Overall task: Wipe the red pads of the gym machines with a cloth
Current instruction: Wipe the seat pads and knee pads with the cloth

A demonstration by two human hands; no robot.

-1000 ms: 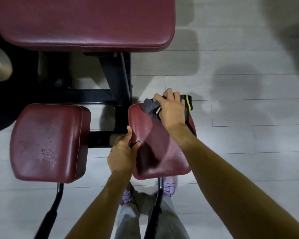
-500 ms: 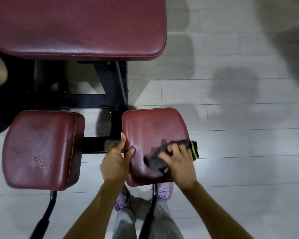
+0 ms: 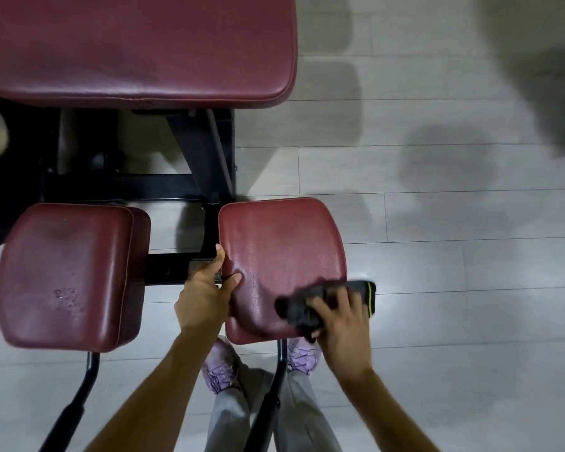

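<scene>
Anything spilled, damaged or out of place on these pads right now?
Yes: the left small pad has a cluster of droplets near its lower middle, not yet wiped. The right small pad under the cloth shows only a wet sheen. No tears visible.

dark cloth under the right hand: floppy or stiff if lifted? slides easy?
Probably floppy: the cloth lies bunched under the right hand, one end overhanging the pad. Likely light, since it looks thin. It should slide easily; the pad looks smooth and glossy.
</scene>
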